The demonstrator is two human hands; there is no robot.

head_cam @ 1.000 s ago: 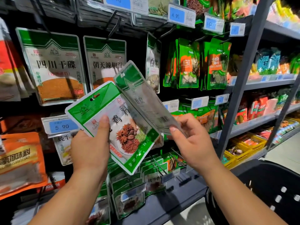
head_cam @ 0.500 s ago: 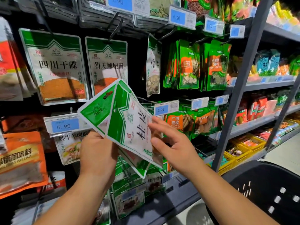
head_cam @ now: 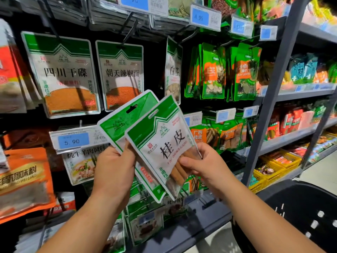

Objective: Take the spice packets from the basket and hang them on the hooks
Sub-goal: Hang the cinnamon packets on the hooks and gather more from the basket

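Observation:
Two green-and-white spice packets are fanned out in front of the shelf. The front packet (head_cam: 164,147) shows brown cinnamon sticks through a clear window, and my right hand (head_cam: 202,167) pinches its lower right edge. Behind it, the rear packet (head_cam: 125,115) shows its hang hole, and my left hand (head_cam: 114,168) grips it from the left with the thumb on its face. The black basket (head_cam: 299,216) sits at the lower right. Black hooks (head_cam: 128,31) stick out above the hanging packets.
Large spice packets (head_cam: 62,73) hang at the upper left, and green pouches (head_cam: 213,70) hang at the right. Blue price tags (head_cam: 73,141) stand on the hook ends. A grey shelf upright (head_cam: 273,88) rises at right, with yellow crates (head_cam: 277,167) low beside it.
The front packet has turned face-on and both packets have tilted more upright. My right hand went from straight fingers on the packet's face to pinching its lower right edge.

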